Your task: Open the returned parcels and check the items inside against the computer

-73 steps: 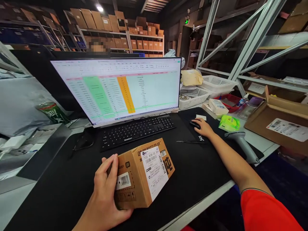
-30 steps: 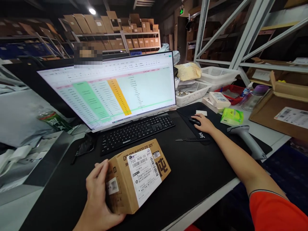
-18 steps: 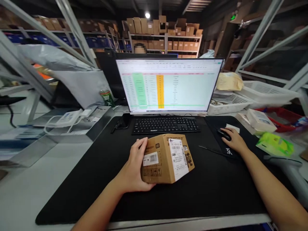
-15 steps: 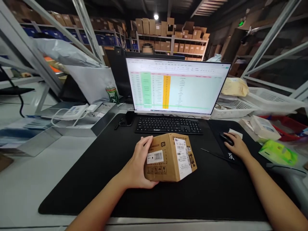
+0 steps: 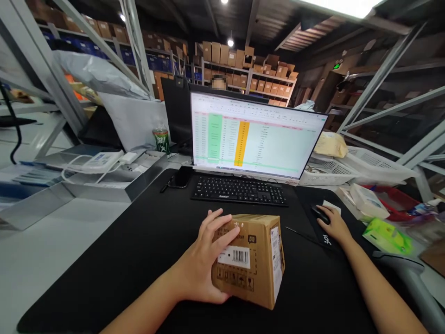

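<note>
My left hand [image 5: 205, 260] grips a small brown cardboard box [image 5: 262, 264] at its left side, fingers over the top and thumb low. The box has a barcode sticker on the face toward me and a white shipping label on its right side. On the right, my right hand [image 5: 335, 227] rests over a black computer mouse [image 5: 320, 214] on a dark mouse pad. A black keyboard [image 5: 239, 190] lies beyond the box, and behind it a monitor [image 5: 278, 139] displays a spreadsheet with green and orange columns.
A phone [image 5: 181, 177] lies left of the keyboard, near a green drink can [image 5: 161, 140]. An open grey box [image 5: 114, 192] with a white cabled device is at left. White baskets [image 5: 378, 164], a green packet [image 5: 389, 235] and a barcode scanner [image 5: 399, 264] stand at right. One person sits behind the monitor.
The box has turned so its barcode face shows more and its shipping label less. My left fingers have spread across its top. The view has tilted; my right hand stays on the mouse.
</note>
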### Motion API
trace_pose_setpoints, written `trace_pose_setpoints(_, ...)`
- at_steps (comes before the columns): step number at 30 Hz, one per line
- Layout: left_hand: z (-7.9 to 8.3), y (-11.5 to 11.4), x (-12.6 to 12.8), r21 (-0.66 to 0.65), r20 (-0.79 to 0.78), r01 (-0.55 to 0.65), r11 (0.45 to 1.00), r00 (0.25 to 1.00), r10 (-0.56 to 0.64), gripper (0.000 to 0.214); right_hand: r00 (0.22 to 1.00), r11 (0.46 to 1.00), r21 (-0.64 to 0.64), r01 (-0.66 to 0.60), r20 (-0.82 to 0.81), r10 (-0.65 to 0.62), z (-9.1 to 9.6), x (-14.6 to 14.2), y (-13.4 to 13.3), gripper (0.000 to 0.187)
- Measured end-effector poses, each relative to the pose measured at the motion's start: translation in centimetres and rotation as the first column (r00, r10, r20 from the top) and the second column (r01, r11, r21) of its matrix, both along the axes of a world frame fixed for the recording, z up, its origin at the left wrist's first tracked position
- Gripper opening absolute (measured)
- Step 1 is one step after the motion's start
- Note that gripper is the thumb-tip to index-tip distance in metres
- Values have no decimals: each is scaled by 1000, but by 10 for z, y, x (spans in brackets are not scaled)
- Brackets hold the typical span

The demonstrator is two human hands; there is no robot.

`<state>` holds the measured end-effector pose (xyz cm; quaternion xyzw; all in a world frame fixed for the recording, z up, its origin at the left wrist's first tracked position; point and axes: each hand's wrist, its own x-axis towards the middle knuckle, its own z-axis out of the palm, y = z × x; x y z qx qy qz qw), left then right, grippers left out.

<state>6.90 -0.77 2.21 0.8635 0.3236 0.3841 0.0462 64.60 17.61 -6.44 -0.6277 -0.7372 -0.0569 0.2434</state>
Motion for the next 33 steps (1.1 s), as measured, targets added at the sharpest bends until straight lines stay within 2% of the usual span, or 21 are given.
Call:
trace_pose_setpoints(5,-11,-3,5,-8,81,-47,999,996,48,126,999,1000,-7,5,-32,-6,-4,-1,4,57)
trace_pose_setpoints(9,-16,-6,7,-13,43,-67,998,997,67,128,998,1000,-3,1,-67,-1,-4,-4,4,57)
trace_pose_setpoints(19,-14,-4,7,63,11,-38,997,999,38,124,993,1000,16,-1,-114,2,-3,-9,3,56)
trace_pose_setpoints(33,-13,5,3,-19,84,-93,995,992,94,119,994,1000,16,8,-109,-7,-3,-12,2,55)
